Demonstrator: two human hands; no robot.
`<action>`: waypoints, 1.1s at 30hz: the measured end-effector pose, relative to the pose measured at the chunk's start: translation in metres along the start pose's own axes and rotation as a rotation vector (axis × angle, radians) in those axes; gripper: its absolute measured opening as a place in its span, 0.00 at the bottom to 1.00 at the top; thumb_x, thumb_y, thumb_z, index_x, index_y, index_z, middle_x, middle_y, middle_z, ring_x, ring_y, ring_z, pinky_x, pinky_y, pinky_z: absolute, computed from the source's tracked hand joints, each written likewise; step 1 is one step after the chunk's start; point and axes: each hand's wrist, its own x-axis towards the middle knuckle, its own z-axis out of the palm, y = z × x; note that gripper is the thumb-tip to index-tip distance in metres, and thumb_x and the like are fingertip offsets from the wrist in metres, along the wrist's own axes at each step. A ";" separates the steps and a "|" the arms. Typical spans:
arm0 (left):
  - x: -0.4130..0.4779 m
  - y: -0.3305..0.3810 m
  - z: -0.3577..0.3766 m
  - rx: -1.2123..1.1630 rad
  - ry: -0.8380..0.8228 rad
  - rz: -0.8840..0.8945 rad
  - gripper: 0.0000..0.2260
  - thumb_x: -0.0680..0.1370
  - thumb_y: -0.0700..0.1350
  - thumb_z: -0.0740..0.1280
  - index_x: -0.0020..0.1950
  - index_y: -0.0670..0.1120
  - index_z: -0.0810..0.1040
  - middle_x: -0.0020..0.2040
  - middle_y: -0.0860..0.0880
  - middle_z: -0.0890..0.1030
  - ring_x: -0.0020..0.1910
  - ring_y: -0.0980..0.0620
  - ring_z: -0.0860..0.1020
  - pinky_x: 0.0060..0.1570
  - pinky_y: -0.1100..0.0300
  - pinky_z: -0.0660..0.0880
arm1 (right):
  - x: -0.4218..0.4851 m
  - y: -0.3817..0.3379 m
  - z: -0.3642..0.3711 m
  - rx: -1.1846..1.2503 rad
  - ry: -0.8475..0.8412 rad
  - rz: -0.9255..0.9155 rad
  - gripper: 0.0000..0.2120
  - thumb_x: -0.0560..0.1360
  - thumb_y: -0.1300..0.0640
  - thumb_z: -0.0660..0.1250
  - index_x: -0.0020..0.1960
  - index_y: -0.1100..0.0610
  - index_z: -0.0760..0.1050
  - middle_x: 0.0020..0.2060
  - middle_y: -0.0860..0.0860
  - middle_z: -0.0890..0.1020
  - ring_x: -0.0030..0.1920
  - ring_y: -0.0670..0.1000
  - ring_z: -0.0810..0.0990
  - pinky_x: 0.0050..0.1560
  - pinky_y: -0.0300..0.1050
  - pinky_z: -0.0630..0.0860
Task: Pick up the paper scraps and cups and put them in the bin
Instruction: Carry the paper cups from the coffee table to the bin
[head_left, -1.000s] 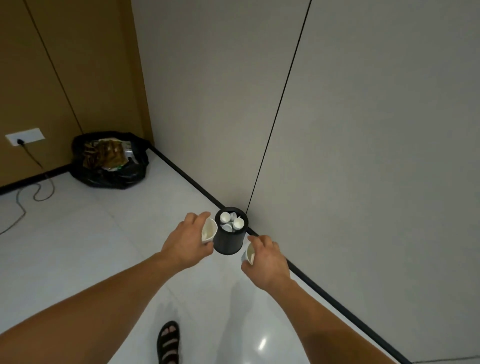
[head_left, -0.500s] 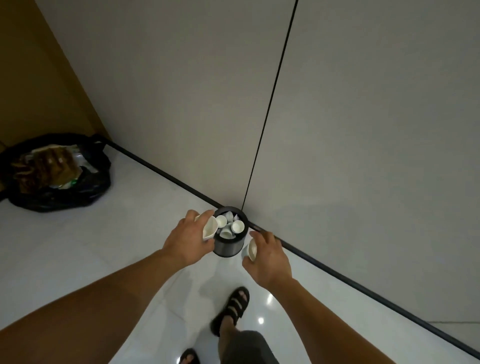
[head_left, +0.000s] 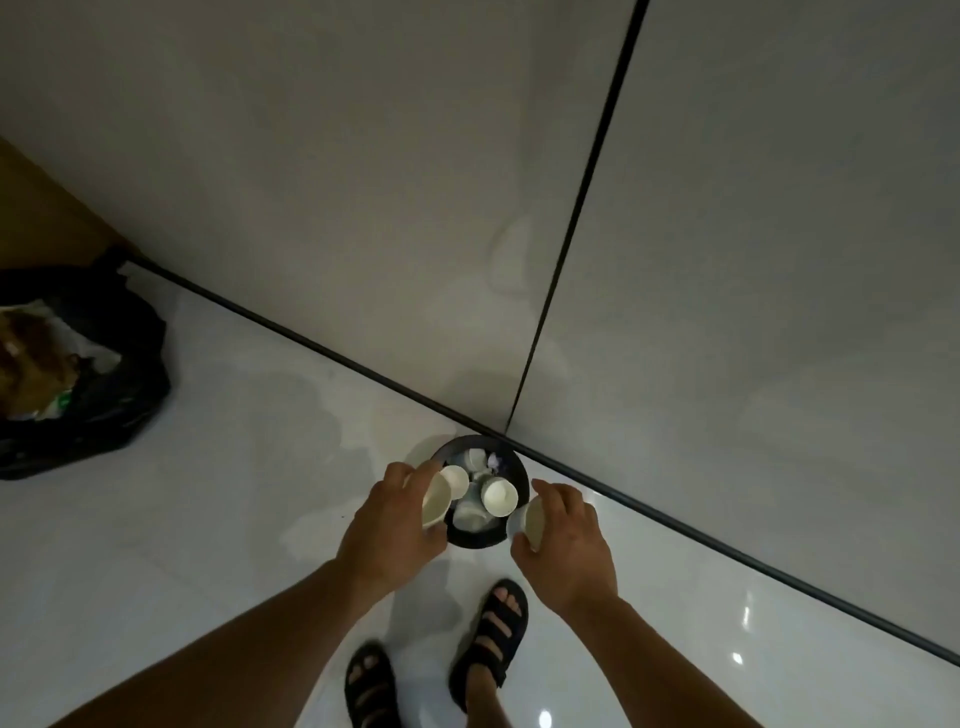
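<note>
Each hand grips a paper cup over the black bin (head_left: 519, 480) by the wall: left hand (head_left: 387, 525), right hand (head_left: 569, 540)

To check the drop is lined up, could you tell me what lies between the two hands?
In the head view, the round black bin, part-filled with white paper cups, sits between the left hand and right hand.
</note>
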 end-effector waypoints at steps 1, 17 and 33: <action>0.023 -0.008 0.015 0.004 -0.017 0.019 0.33 0.72 0.52 0.71 0.73 0.57 0.59 0.64 0.51 0.67 0.58 0.52 0.72 0.51 0.64 0.72 | 0.019 0.008 0.013 0.014 0.009 0.017 0.31 0.75 0.44 0.67 0.74 0.49 0.59 0.69 0.48 0.66 0.65 0.49 0.67 0.61 0.40 0.71; 0.207 -0.138 0.248 0.321 -0.118 0.349 0.34 0.68 0.46 0.75 0.72 0.49 0.67 0.63 0.42 0.71 0.62 0.41 0.69 0.60 0.48 0.70 | 0.179 0.104 0.239 0.008 0.115 0.127 0.32 0.73 0.49 0.72 0.73 0.52 0.63 0.67 0.53 0.69 0.65 0.54 0.69 0.59 0.46 0.73; 0.221 -0.181 0.272 0.594 -0.133 0.450 0.39 0.72 0.64 0.59 0.77 0.49 0.51 0.77 0.44 0.53 0.77 0.41 0.45 0.71 0.38 0.53 | 0.201 0.114 0.284 -0.150 0.020 0.019 0.44 0.74 0.51 0.68 0.80 0.49 0.42 0.79 0.54 0.43 0.78 0.55 0.36 0.77 0.55 0.46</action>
